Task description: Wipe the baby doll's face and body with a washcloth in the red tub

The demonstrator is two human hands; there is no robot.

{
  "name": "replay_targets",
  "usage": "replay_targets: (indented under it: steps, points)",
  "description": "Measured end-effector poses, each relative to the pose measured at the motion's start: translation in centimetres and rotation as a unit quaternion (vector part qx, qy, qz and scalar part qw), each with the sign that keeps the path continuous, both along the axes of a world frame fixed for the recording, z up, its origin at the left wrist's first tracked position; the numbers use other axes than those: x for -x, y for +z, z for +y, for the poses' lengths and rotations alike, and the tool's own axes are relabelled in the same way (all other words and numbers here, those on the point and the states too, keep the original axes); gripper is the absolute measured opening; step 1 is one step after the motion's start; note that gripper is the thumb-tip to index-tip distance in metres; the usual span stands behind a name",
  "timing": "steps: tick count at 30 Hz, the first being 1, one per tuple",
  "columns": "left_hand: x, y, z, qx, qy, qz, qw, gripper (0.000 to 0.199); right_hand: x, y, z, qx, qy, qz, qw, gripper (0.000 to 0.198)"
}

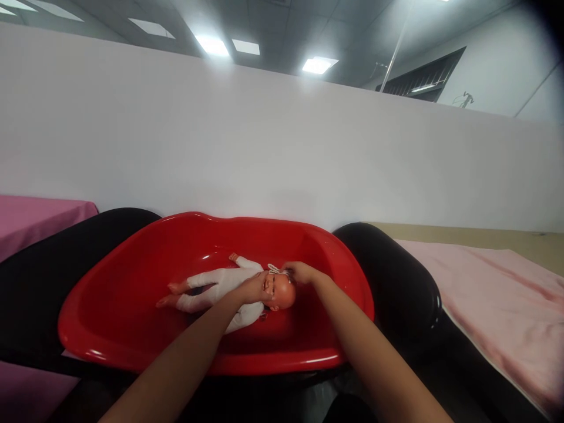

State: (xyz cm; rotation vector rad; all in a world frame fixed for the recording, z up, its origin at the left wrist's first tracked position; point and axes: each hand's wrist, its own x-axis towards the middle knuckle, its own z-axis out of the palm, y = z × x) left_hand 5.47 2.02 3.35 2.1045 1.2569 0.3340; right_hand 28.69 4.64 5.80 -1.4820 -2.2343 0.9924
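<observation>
A baby doll (228,281) with a bare head and white body and limbs lies on its back inside a red baby bathtub (176,232). Its head points right and its feet point left. My left hand (254,289) grips the doll around the chin and neck, with its fingers partly hidden. At the far side of the doll's head, my right hand (301,271) is closed on a small white, strip-like piece of cloth (275,269). That cloth lies against the head; its exact kind is too small to make out.
Black rounded surfaces (388,282) flank the tub. A pink sheet (497,294) covers a surface at the right, and a darker pink cover (39,220) lies at the far left. A white partition (282,141) stands directly behind the tub.
</observation>
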Motion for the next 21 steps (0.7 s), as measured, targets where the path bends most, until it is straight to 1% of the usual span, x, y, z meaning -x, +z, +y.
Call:
replay_targets:
  steps: [3, 7, 10, 14, 18, 21]
  points:
    - [0.0, -0.6, 0.3, -0.009, -0.008, -0.010, 1.000, 0.090, -0.1, 0.5, -0.3, -0.001, -0.008, -0.022, 1.000, 0.045]
    - [0.1, -1.2, 0.7, -0.030, -0.029, 0.001, 0.999, 0.099, -0.2, 1.3, -0.9, 0.007, 0.003, -0.040, 0.999, 0.043]
    - [0.2, -1.4, 0.8, -0.037, -0.042, 0.011, 0.998, 0.099, -0.1, 1.7, -1.2, 0.003, -0.006, -0.057, 0.998, 0.041]
    - [0.3, -1.2, 0.7, -0.032, -0.043, 0.012, 0.998, 0.101, 0.2, 2.4, -1.4, 0.002, -0.018, -0.096, 0.995, 0.031]
    - [0.4, -1.1, 0.7, -0.032, -0.045, 0.014, 0.998, 0.099, 0.5, 3.1, -1.6, 0.028, -0.019, -0.126, 0.991, 0.024]
    - [0.3, -1.1, 0.8, -0.036, -0.045, 0.021, 0.998, 0.100, 0.8, 3.2, -1.7, 0.057, -0.027, -0.136, 0.989, 0.022]
